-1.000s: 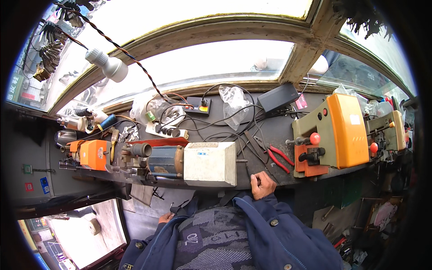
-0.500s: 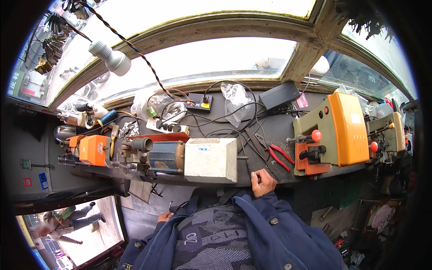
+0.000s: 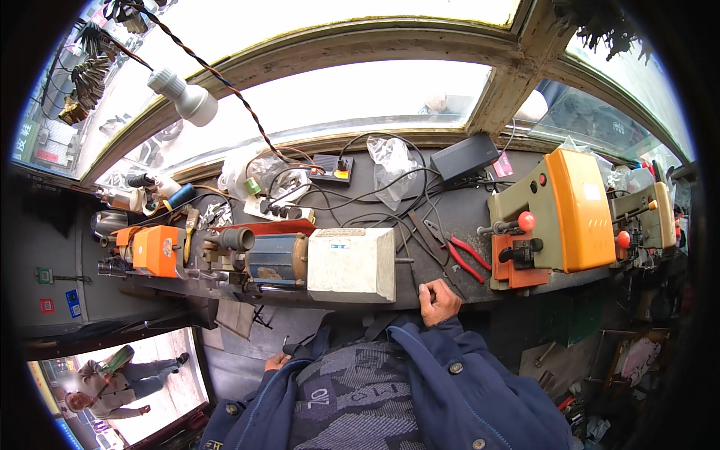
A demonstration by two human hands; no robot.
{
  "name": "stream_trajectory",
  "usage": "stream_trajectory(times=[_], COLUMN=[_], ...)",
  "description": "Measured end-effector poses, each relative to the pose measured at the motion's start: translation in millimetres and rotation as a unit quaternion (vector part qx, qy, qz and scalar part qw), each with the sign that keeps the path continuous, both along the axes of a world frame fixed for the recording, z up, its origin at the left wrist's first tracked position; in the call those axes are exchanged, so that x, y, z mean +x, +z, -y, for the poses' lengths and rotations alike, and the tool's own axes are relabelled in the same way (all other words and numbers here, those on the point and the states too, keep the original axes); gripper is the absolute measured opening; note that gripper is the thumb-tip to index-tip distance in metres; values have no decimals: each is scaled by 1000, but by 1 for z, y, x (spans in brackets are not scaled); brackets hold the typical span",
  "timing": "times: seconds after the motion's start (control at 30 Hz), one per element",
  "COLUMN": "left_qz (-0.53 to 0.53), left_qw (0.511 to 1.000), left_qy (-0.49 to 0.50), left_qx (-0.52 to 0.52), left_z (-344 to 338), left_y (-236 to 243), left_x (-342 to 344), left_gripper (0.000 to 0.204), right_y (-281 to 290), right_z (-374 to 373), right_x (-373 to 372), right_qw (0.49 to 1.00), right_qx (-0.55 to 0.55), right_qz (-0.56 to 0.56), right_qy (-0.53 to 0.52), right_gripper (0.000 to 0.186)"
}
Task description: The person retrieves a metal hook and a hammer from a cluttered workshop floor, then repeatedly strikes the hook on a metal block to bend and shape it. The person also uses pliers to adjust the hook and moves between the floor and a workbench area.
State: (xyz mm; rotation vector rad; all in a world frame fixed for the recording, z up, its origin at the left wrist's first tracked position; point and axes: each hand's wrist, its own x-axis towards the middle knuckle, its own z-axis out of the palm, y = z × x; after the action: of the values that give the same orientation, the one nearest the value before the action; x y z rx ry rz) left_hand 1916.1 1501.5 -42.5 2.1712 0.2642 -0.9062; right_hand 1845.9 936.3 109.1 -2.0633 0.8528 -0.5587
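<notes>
My right hand (image 3: 440,302) rests at the front edge of the dark workbench (image 3: 469,210), its fingers curled closed. Whatever might be inside the fist is hidden. Just beyond it lie red-handled pliers (image 3: 471,259), apart from the hand, and a flat dark metal strip (image 3: 424,231). To its left is the pale boxy housing (image 3: 351,266) of a motor-driven machine (image 3: 276,259), with a short shaft sticking out toward the hand. Down by my jacket, below the bench, my left hand (image 3: 277,361) shows only in part, its fingers mostly hidden by the sleeve and the angle.
An orange-and-grey key-cutting machine (image 3: 585,210) with red knobs stands at right. A smaller orange machine (image 3: 156,251) sits at left. Cables, a power strip (image 3: 281,210), a clear plastic bag (image 3: 394,172) and a black box (image 3: 465,159) lie behind. A bulb (image 3: 196,105) hangs overhead.
Outside the doorway at lower left, a person has shifted to the right and downward in the picture. Both my hands stay almost where they were.
</notes>
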Motion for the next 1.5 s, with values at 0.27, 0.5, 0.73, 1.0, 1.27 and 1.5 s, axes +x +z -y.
stream_trajectory(times=[0.27, 0.5, 0.73, 1.0, 1.27, 1.5], left_qz=[1, 5, 7, 18, -13, 0], left_qw=[999, 995, 994, 990, 994, 994], left_qy=[-38, -60, -71, -101, -59, -72], left_qx=[25, 77, 76, 92, 86, 87], left_z=[1, 6, 15, 68, 90, 81], left_y=[3, 13, 21, 95, 113, 103], left_x=[0, 0, 4, 21, 20, 12], left_gripper=[34, 35, 28, 23, 24, 26], right_y=[-2, -2, -2, -1, -5, -4], right_z=[0, 0, 0, 0, 0, 0], right_x=[-1, -2, -1, 1, 0, -1], right_qw=[1000, 1000, 999, 1000, 1000, 999], right_qx=[-3, 6, 12, 5, -4, -6], right_qz=[-4, -19, -33, -16, -20, -40], right_qy=[2, 5, 1, -1, 10, 24], right_gripper=[17, 16, 16, 16, 15, 16])
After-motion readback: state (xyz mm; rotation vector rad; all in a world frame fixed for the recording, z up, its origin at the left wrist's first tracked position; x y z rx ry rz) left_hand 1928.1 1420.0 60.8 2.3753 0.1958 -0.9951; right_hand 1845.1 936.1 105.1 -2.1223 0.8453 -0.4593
